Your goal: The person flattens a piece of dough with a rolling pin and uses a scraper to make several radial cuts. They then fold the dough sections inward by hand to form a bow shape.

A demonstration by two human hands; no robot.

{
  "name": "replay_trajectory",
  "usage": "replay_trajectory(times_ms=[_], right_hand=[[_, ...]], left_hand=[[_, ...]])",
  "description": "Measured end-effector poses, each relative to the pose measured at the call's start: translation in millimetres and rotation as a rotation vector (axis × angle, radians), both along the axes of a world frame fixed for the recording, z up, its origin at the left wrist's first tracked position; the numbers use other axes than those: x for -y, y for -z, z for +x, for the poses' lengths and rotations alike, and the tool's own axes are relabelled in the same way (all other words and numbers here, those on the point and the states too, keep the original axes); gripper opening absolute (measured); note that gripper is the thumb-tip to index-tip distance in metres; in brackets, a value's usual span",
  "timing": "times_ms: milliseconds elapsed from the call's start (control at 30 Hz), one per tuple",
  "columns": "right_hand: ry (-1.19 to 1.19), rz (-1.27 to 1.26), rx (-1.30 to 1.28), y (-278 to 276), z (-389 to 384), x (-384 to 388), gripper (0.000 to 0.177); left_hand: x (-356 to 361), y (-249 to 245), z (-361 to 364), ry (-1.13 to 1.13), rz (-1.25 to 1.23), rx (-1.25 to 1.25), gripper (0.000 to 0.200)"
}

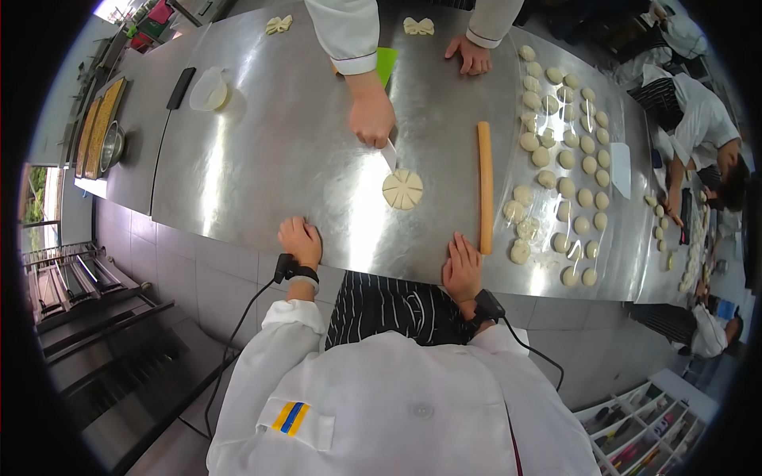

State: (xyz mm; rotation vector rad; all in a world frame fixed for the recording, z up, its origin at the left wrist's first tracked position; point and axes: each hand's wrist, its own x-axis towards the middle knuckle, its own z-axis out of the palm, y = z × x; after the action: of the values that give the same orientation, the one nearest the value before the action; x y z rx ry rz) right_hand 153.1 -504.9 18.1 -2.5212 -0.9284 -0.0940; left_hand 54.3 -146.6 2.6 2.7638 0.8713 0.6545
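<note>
My left hand (300, 242) rests on the near edge of the steel table (262, 182), fingers lying together on the metal, holding nothing. Farther right along that edge, my right hand (463, 270) lies flat, close to the lower end of a wooden rolling pin (485, 187). Beyond my hands sits a round, flattened piece of dough (402, 190) with cuts running out from its middle. Across the table, another person's hand (373, 115) holds a knife or scraper with a pale blade (389, 155), its tip at the dough's far edge.
Several dough balls (566, 160) lie under clear plastic at right, beside a white scraper (620, 170). Shaped dough pieces (419, 26), a green sheet-like item (386, 65) and that person's other hand (470, 55) are opposite. A clear bowl (209, 89) stands left. Other people work far right.
</note>
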Motion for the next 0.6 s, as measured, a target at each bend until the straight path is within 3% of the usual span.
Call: replay_trajectory(times_ms=[600], right_hand=[[0.007,0.009,0.03,-1.1,0.1,-1.0,0.041]], left_hand=[[0.2,2.2,-0.4,-0.021,0.016,-0.03,0.007]])
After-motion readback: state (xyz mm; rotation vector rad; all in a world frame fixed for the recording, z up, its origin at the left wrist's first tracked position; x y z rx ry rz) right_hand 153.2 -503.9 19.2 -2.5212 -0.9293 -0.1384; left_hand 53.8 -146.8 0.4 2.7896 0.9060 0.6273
